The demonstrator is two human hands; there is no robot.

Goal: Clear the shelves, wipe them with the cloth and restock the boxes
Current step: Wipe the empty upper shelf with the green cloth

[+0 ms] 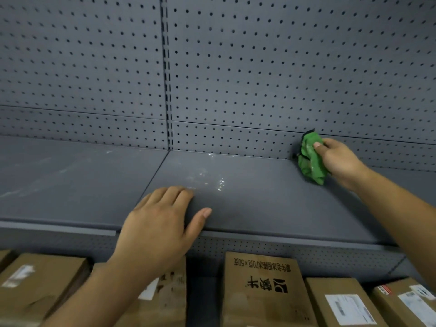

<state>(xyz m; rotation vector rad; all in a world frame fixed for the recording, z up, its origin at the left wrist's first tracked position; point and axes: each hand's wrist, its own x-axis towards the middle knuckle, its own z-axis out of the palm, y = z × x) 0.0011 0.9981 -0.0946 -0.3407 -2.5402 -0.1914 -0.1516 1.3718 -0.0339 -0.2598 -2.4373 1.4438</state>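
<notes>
Cloth [311, 160], green and bunched, sits grasped in my right grip [339, 159] at the back of the shelf [259, 204], by the pegboard [259, 67]. My left grip [160, 223] lies released, flat on the front edge.

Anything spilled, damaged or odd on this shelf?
Wet streaks glisten on the grey metal shelf just beyond the left hand, probably residue from the crumpled green cloth held in the right hand. Nothing looks damaged.

The cloth [311, 158] is bright green; shelf [259, 199] and dotted pegboard [259, 67] are grey; brown boxes [260, 291] carry black print and white labels.
</notes>
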